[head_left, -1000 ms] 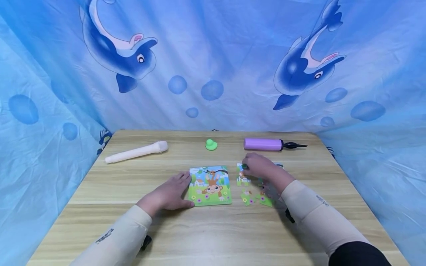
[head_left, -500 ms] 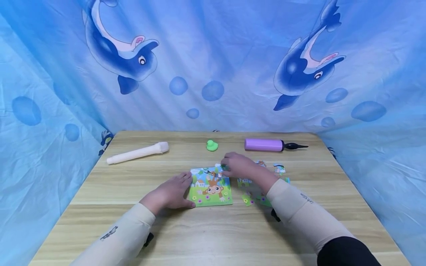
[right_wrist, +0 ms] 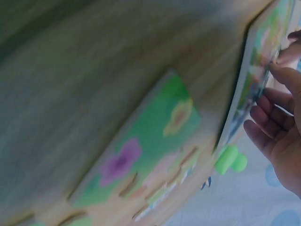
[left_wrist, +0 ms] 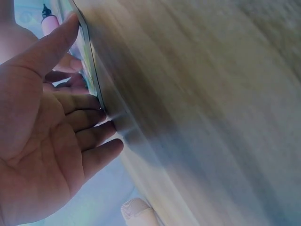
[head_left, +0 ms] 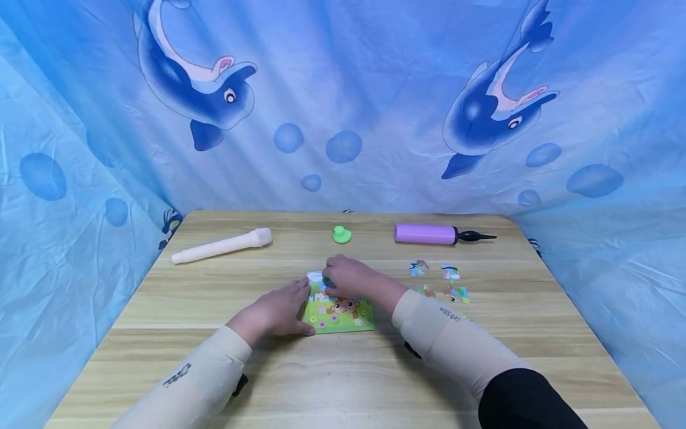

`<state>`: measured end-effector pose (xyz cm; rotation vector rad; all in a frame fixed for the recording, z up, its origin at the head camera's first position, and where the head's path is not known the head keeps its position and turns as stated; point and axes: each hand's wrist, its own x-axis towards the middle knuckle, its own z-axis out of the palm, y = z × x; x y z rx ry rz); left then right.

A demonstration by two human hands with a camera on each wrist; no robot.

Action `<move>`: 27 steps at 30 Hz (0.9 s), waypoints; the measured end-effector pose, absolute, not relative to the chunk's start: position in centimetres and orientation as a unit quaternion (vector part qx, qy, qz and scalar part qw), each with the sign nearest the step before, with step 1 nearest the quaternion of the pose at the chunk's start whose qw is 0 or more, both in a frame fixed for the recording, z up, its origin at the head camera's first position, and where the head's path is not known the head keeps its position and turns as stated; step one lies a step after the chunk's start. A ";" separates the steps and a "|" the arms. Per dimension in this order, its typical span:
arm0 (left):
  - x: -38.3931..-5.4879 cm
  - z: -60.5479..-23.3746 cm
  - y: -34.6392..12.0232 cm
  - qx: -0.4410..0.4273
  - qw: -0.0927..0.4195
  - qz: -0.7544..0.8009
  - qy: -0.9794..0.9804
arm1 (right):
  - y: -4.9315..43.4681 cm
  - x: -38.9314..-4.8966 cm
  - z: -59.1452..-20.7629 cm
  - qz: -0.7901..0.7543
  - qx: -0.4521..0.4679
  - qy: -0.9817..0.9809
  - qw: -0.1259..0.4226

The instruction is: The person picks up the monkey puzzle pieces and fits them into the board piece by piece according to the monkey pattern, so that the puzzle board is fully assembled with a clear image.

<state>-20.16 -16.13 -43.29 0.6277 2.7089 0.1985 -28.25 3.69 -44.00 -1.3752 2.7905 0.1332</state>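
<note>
Monkey jigsaw board [head_left: 351, 323]: left hand [head_left: 280, 310] spread wide at left edge; right hand [head_left: 351, 277] above, apparently pinching puzzle piece [head_left: 326, 280]; green duck [head_left: 341, 235] beyond.

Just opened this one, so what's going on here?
A person is working at a monkey picture board on a wooden table. Their left hand rests against its left side, while the right hand reaches over its upper part; whether those fingertips pinch a piece is hard to tell. Loose puzzle pieces lie to the board's right, some partly hidden by the right arm. A white microphone, green duck and purple pump lie farther back, untouched.
</note>
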 end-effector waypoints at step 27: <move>-20.3 -43.1 -16.4 0.227 0.195 0.087 0.950 | 1.6 -28.6 -43.8 0.072 -0.382 0.920 0.048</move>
